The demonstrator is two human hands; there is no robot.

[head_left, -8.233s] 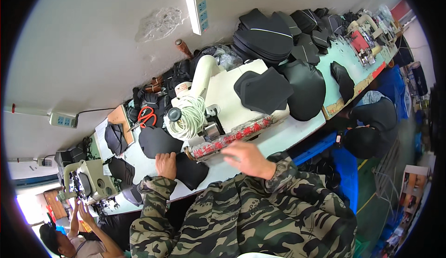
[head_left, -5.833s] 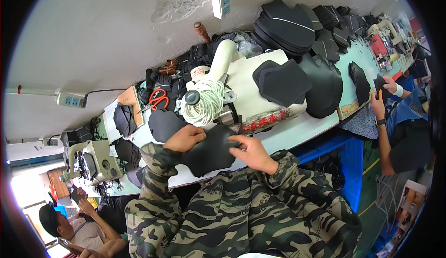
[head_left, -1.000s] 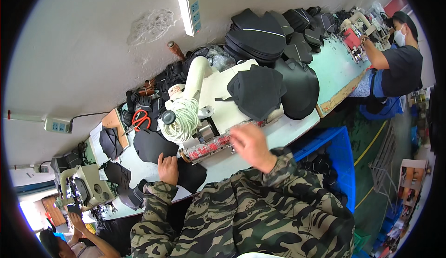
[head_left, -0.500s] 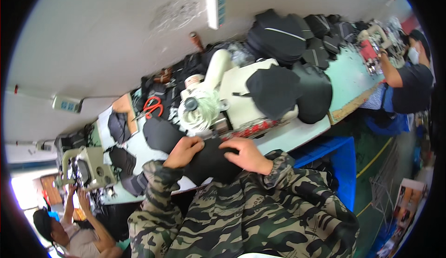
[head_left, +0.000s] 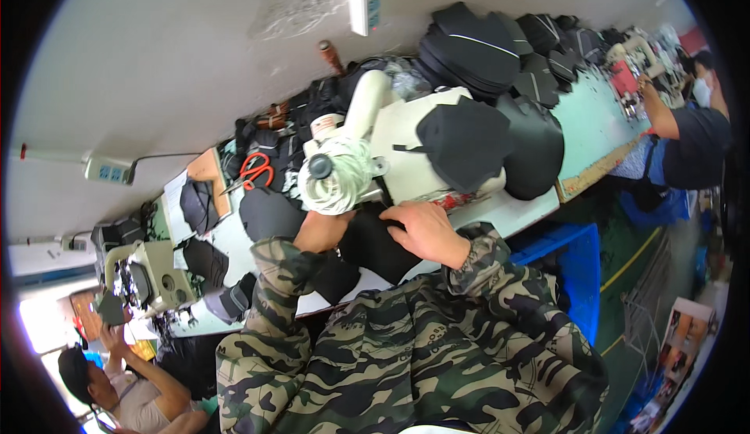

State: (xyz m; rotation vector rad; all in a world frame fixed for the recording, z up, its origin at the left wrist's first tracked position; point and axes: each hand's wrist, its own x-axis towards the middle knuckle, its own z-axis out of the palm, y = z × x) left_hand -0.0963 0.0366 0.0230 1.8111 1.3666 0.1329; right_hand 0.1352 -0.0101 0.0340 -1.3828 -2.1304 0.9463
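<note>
Only partly visible, left hand (head_left: 319, 232)

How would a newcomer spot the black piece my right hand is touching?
Find the cream sewing machine with the coiled white cord. Just in front, toward the camouflage jacket, is the black piece. Unlike the other piece at its lower left, it has the right hand on it.

The sewing machine (head_left: 398, 133) blocks reaching forward, while tabletop (head_left: 512, 215) beside the right hand (head_left: 428, 232) lies open.

Pale bench (head_left: 522, 215) | cream sewing machine (head_left: 396, 149) | black panel (head_left: 269, 215) | strapped black stack (head_left: 469, 55)
</note>
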